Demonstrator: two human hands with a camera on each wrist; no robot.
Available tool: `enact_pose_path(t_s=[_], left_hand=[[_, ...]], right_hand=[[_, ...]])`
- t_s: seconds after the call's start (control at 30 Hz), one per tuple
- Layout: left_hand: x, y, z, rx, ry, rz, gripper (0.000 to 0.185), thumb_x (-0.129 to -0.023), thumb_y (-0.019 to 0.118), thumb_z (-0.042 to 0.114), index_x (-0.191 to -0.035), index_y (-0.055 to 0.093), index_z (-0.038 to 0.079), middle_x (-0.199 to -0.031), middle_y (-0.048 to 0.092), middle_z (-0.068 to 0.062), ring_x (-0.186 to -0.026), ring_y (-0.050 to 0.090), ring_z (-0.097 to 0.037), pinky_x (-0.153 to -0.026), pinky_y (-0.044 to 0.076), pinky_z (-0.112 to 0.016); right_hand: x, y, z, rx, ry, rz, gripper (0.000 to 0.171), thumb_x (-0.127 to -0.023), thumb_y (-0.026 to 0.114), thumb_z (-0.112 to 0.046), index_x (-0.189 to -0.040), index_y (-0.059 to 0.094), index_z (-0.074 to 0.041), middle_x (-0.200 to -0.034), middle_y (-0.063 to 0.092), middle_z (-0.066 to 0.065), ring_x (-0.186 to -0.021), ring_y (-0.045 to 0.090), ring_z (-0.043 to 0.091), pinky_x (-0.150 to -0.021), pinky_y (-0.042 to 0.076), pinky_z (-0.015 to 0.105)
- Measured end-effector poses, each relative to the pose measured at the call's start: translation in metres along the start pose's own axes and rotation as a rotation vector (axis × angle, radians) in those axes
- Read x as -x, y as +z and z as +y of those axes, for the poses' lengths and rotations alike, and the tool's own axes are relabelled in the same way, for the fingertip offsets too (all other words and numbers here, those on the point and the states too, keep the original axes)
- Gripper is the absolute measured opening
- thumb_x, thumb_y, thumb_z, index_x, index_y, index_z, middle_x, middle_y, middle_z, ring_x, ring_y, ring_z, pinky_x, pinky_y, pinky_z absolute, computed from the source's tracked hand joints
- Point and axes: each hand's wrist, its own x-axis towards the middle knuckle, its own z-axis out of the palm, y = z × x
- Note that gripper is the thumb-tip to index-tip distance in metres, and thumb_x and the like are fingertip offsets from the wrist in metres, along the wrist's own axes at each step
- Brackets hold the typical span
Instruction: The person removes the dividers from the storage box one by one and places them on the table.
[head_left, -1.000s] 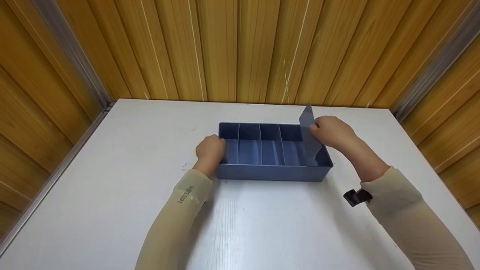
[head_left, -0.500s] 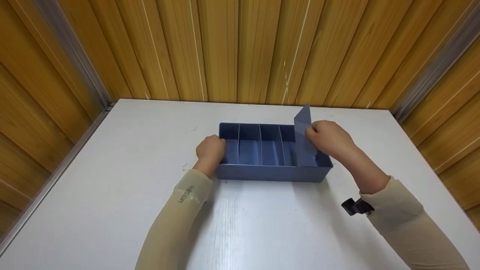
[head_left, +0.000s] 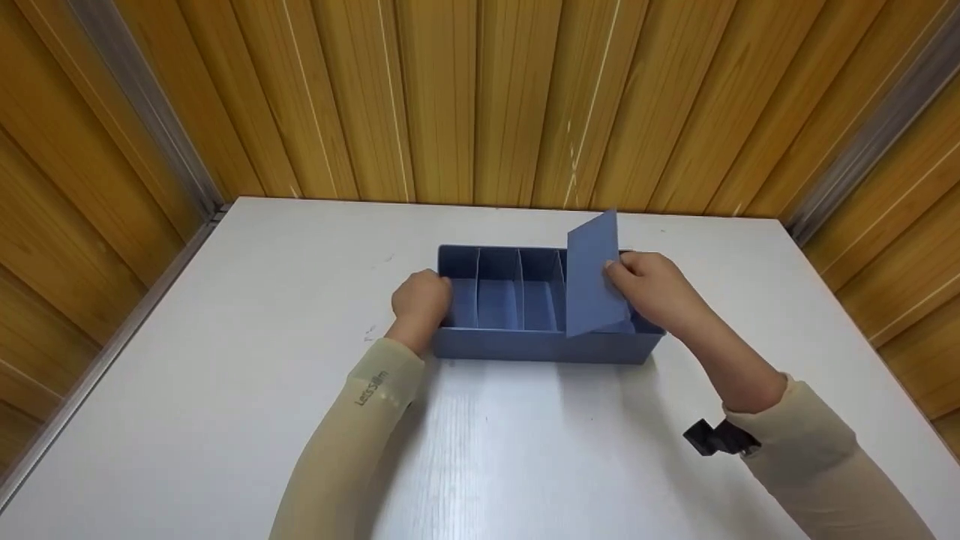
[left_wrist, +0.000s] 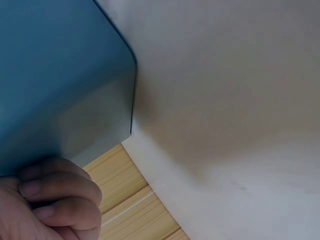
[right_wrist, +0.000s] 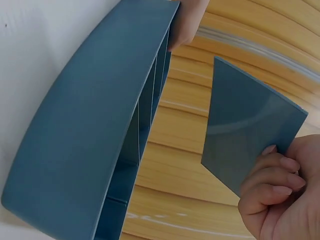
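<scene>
A blue-grey open box (head_left: 540, 347) with thin upright dividers (head_left: 519, 289) stands lengthwise on the table. At its left end wall my left hand (head_left: 420, 306) grips the rim, fingers curled in the left wrist view against the box's outer side (left_wrist: 90, 120). My right hand (head_left: 654, 289) pinches a flat blue-grey divider plate (head_left: 592, 274) by its right edge, above the box's right part. In the right wrist view the plate (right_wrist: 250, 120) is apart from the box (right_wrist: 95, 100), tilted, and curled fingers (right_wrist: 272, 187) hold one corner side. The plate hides some of the right compartments.
The white table (head_left: 225, 360) extends around the box on all sides. Wood-patterned panels (head_left: 442, 97) stand behind it and at both sides. A black clip-like piece (head_left: 720, 437) sits at the right sleeve's cuff.
My right hand has moved slightly left and down. The divider plate has shifted left and turned its broad face towards the head view. My left hand and the box have stayed in place.
</scene>
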Motion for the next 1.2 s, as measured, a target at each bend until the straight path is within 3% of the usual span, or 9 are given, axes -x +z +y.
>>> enact_pose_path(t_s=[0.4, 0.63, 0.87, 1.1, 1.2], left_hand=[[-0.001, -0.001, 0.000, 0.025, -0.029, -0.007, 0.043, -0.107, 0.043, 0.032, -0.113, 0.072, 0.001, -0.114, 0.076, -0.016, -0.095, 0.072, -0.028, -0.085, 0.060, -0.046], [-0.001, -0.001, 0.001, -0.004, -0.038, -0.017, 0.043, -0.108, 0.041, 0.031, -0.111, 0.073, 0.002, -0.111, 0.077, -0.015, -0.086, 0.068, -0.023, -0.081, 0.061, -0.044], [-0.001, -0.002, 0.001, 0.009, -0.028, -0.001, 0.042, -0.107, 0.041, 0.029, -0.109, 0.073, 0.002, -0.110, 0.076, -0.015, -0.081, 0.062, -0.022, -0.082, 0.061, -0.044], [0.000, -0.002, 0.000, 0.013, -0.032, 0.007, 0.042, -0.107, 0.042, 0.030, -0.110, 0.073, 0.002, -0.111, 0.076, -0.015, -0.081, 0.062, -0.022, -0.082, 0.061, -0.045], [0.000, -0.002, 0.001, 0.011, -0.038, 0.004, 0.043, -0.107, 0.042, 0.030, -0.109, 0.073, 0.002, -0.110, 0.076, -0.015, -0.081, 0.062, -0.023, -0.081, 0.061, -0.045]], right_hand=[[0.029, 0.025, -0.001, -0.360, 0.036, -0.043, 0.041, -0.109, 0.048, -0.027, -0.071, 0.038, -0.015, -0.059, 0.033, -0.007, -0.057, 0.033, 0.008, -0.053, 0.031, 0.024], [0.050, 0.043, -0.005, -0.539, 0.023, -0.165, 0.040, -0.109, 0.047, -0.025, -0.072, 0.037, -0.013, -0.056, 0.030, -0.008, -0.052, 0.024, 0.006, -0.051, 0.023, 0.021], [0.063, 0.072, 0.001, -0.601, 0.003, -0.298, 0.039, -0.109, 0.049, -0.024, -0.073, 0.036, -0.014, -0.057, 0.029, -0.009, -0.053, 0.023, 0.005, -0.050, 0.020, 0.020], [0.069, 0.103, 0.005, -0.606, 0.047, -0.398, 0.027, -0.108, 0.052, -0.030, -0.094, 0.057, -0.007, -0.060, 0.034, -0.009, -0.053, 0.026, 0.006, -0.049, 0.022, 0.019], [0.072, 0.117, 0.006, -0.600, 0.064, -0.450, 0.029, -0.107, 0.053, -0.032, -0.092, 0.057, -0.008, -0.058, 0.035, -0.009, -0.052, 0.026, 0.006, -0.048, 0.021, 0.020]])
